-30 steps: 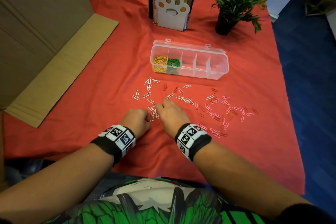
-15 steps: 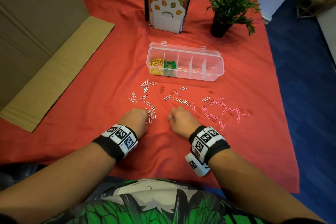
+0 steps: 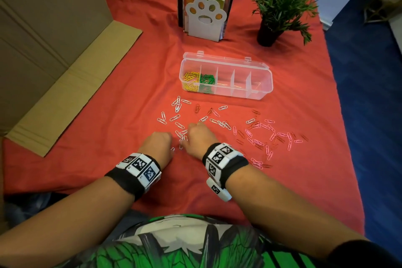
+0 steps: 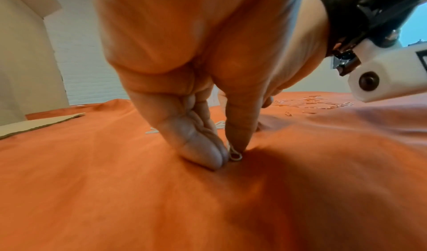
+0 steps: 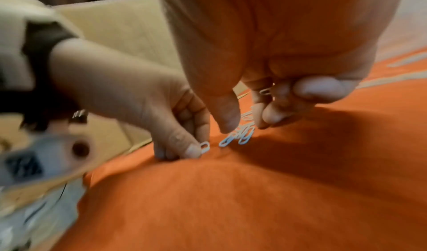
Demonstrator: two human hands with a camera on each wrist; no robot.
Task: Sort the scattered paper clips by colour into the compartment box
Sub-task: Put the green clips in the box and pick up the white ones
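Note:
A clear compartment box (image 3: 239,93) stands open on the red cloth, with yellow clips (image 3: 190,77) in its leftmost cell and green clips (image 3: 207,79) in the one beside it. White clips (image 3: 177,102) lie scattered in front of it, pink clips (image 3: 269,128) to the right, and dark red clips (image 3: 197,107) among them. My left hand (image 3: 157,141) (image 4: 227,159) pinches one white clip (image 4: 235,156) between thumb and forefinger against the cloth. My right hand (image 3: 199,136) (image 5: 245,125) holds a white clip (image 5: 265,91) in its curled fingers. Its thumb reaches down at a small cluster of white clips (image 5: 240,136).
A large cardboard box (image 3: 43,39) with a folded-out flap fills the left side. A paw-shaped bookend (image 3: 205,19) with books and a potted plant (image 3: 280,4) stand behind the compartment box. The cloth ends at the right over blue floor (image 3: 369,115).
My right hand drew back to the right half a second ago and has returned left to the white clips beside my left hand. The left hand has barely moved.

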